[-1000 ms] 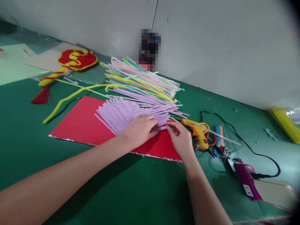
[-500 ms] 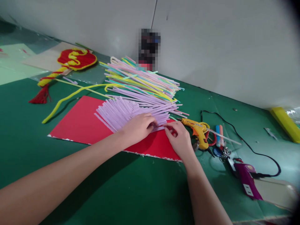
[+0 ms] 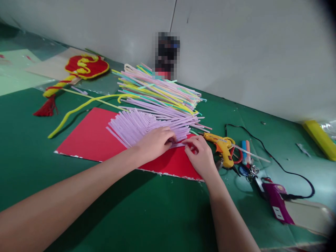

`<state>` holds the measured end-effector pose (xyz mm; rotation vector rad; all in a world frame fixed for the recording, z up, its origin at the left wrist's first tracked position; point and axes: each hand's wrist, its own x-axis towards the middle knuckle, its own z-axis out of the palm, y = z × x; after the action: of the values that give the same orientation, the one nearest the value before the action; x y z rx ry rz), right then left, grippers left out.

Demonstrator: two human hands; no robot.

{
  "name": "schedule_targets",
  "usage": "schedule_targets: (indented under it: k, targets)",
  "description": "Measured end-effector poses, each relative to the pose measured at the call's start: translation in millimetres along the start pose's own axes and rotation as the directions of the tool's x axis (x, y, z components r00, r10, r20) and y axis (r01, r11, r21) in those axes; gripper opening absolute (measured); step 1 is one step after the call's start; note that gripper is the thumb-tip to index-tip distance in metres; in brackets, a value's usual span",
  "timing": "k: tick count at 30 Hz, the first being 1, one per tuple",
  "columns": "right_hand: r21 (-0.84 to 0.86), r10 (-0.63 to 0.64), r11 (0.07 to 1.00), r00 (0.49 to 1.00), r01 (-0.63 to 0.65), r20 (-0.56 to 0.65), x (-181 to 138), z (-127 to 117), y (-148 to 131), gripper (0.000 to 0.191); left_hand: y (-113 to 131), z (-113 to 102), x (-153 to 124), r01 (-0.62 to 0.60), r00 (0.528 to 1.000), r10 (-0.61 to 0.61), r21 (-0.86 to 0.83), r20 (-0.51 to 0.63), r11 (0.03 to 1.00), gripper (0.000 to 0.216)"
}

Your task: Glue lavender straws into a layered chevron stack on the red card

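Observation:
Lilac pipe cleaners (image 3: 132,122) lie side by side in a V-shaped, leaf-like pattern on a red sheet (image 3: 91,134). My left hand (image 3: 156,140) rests over the lower part of this pattern, fingers curled down at the lowest lilac pipe cleaner (image 3: 177,145); its fingertips are partly hidden. At the outer end of that same strip, my right hand (image 3: 198,154) has thumb and forefinger closed in a pinch. The two hands are a short gap apart, with the strip running between them.
Behind lies a heap of coloured pipe cleaners (image 3: 160,89). A yellow glue gun (image 3: 223,148) is close on the right, near a purple power strip (image 3: 277,201) with a black cord. A red tasselled fan (image 3: 86,66) lies far left; a long yellow stem (image 3: 78,110) arches nearby.
Very little differs. The right hand's fingers have shifted slightly at the end of the lilac strip; the left hand stays in place.

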<state>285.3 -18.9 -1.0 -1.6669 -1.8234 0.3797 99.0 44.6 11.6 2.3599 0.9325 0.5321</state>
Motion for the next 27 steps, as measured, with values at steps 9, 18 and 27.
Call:
schedule_targets:
  k: [9, 18, 27]
  targets:
    - [-0.001, -0.010, 1.000, 1.000, 0.010, -0.006, 1.1, 1.6, -1.5, 0.022, -3.5, 2.2, -0.1, -0.028, 1.000, 0.028, 0.011, 0.003, 1.000, 0.012]
    - [-0.308, 0.145, 0.884, 0.833, -0.351, -0.534, -14.8, -58.6, 11.3, 0.022, -1.3, -0.8, 2.4, 0.003, 0.999, -0.003, 0.001, 0.049, 1.000, 0.014]
    - [-0.282, 0.491, 0.738, 0.775, -0.613, -0.398, -27.2, -59.8, 65.9, 0.051, -0.6, -2.2, -1.2, -0.043, 0.998, 0.041, 0.047, 0.050, 0.998, 0.019]
